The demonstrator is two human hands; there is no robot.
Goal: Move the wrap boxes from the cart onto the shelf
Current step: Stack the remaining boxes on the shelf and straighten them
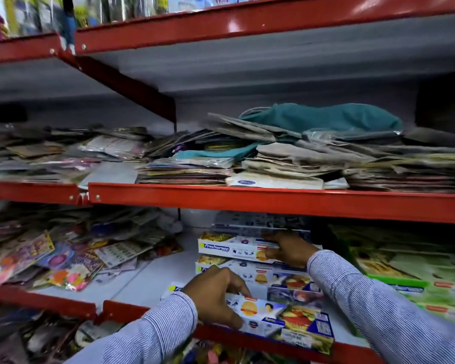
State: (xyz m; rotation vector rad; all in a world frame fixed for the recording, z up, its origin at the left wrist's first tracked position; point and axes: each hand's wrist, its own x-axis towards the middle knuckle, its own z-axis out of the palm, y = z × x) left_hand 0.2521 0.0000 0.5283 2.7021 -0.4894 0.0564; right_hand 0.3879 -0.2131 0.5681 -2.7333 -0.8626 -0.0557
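Note:
Several white and blue wrap boxes with food pictures lie on the lower shelf (147, 274), some stacked on each other. My left hand (216, 298) grips the nearest wrap box (281, 317), which lies at the shelf's red front edge. My right hand (289, 252) rests on the top stacked wrap box (229, 246) further back, fingers pressed along its upper side. Both arms wear striped sleeves. The cart is out of view.
Green packets (410, 279) lie to the right of the boxes and colourful packets (50, 261) to the left. The shelf above (273, 200) holds piles of flat packets and a teal cloth bag (323, 118). Red shelf rails run across.

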